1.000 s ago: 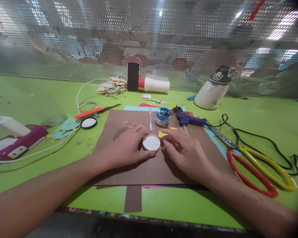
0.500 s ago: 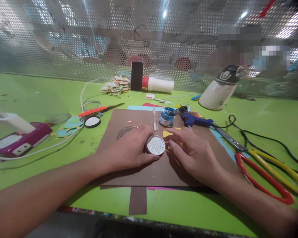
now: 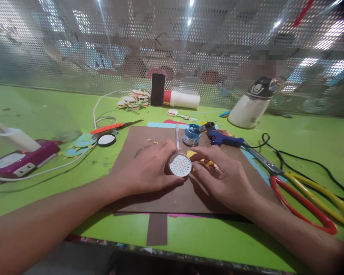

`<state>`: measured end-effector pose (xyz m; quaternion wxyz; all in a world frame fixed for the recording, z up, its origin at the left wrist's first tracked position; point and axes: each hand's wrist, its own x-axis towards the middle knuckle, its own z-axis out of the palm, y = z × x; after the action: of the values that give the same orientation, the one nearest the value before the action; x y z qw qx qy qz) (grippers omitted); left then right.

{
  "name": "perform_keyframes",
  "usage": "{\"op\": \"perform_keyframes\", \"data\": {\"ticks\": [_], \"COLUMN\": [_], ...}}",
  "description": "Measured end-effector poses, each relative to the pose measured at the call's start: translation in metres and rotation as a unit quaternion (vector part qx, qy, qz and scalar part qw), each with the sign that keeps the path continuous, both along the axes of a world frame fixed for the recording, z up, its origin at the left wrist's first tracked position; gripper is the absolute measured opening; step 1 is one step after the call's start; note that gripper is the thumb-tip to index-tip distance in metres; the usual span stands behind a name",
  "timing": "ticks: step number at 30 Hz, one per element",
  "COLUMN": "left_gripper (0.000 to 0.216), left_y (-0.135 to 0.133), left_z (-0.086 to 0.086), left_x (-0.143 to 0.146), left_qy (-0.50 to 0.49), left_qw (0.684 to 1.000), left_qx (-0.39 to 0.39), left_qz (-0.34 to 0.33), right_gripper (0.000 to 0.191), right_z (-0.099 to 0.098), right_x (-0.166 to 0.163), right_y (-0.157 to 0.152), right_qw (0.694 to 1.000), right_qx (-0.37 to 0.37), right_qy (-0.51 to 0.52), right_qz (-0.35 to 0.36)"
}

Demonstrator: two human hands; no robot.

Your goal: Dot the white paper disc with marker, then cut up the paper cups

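Note:
My left hand (image 3: 149, 168) is wrapped round the left side of a small round disc (image 3: 180, 165), thumb at its lower edge and fingers behind. The disc's white top has small blue dots and thin crossing lines; its rim is brown. At the disc's right edge, my right hand (image 3: 220, 172) has its thumb and bent fingers pinched in against the rim. Below them lies a brown board (image 3: 160, 204). Yellow paper scraps (image 3: 195, 154) show partly under the right fingers. A clear ring-like piece (image 3: 141, 151) is half hidden behind my left hand.
Beyond my hands are a white pen (image 3: 177, 137), a blue jar (image 3: 191, 135) and a blue glue gun (image 3: 226, 138). Large scissors (image 3: 301, 194) lie right, beside a black cord. On the left are an orange cutter (image 3: 107, 128), a black-rimmed disc (image 3: 106, 140) and a purple power strip (image 3: 25, 160).
The disc has tilted slightly and shifted up a little in my left hand. My right fingertips have drawn closer to its right edge. The view has shifted slightly.

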<state>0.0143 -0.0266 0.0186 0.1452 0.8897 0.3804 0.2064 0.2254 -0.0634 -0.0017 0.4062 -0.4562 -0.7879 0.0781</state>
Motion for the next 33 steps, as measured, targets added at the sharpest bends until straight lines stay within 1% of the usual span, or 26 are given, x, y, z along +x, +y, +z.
{"op": "perform_keyframes", "data": {"ticks": [3,7,10,12,16,20,23,25,29,33], "left_gripper": [0.037,0.036,0.041,0.046,0.047,0.045,0.045,0.045,0.045,0.045], "left_y": [0.004,0.008,0.009,0.009,0.008,0.006,0.004,0.004,0.003,0.002], "left_z": [-0.002,-0.006,-0.006,-0.004,-0.001,-0.002,-0.004,-0.005,-0.005,-0.003], "left_x": [0.0,-0.002,-0.003,-0.003,-0.004,-0.003,-0.003,-0.003,-0.004,-0.004], "left_qy": [-0.007,-0.034,-0.053,-0.065,-0.08,-0.094,-0.089,-0.079,-0.072,-0.073], "left_qw": [1.0,0.999,0.998,0.997,0.993,0.992,0.992,0.992,0.992,0.991], "left_qx": [-0.013,-0.006,-0.013,-0.028,-0.045,-0.011,0.028,0.041,0.043,0.045], "left_qz": [-0.005,-0.016,-0.029,-0.042,-0.072,-0.088,-0.088,-0.086,-0.092,-0.103], "right_gripper": [0.034,0.033,0.032,0.029,0.026,0.028,0.03,0.031,0.032,0.036], "right_z": [0.001,-0.001,0.0,0.001,0.009,0.013,0.015,0.015,0.015,0.014], "right_x": [0.001,0.002,0.003,0.004,0.004,0.002,0.001,0.001,0.003,0.003], "right_y": [-0.001,-0.001,0.0,0.001,0.002,0.0,-0.002,-0.002,-0.002,-0.002], "right_qw": [1.0,1.0,1.0,0.999,0.994,0.982,0.964,0.952,0.932,0.903], "right_qx": [0.009,0.016,0.01,-0.004,-0.065,-0.133,-0.184,-0.206,-0.25,-0.308], "right_qy": [-0.001,-0.006,0.005,0.03,0.086,0.136,0.189,0.218,0.252,0.287], "right_qz": [-0.001,-0.003,-0.015,-0.025,-0.031,0.003,0.042,0.059,0.066,0.082]}}
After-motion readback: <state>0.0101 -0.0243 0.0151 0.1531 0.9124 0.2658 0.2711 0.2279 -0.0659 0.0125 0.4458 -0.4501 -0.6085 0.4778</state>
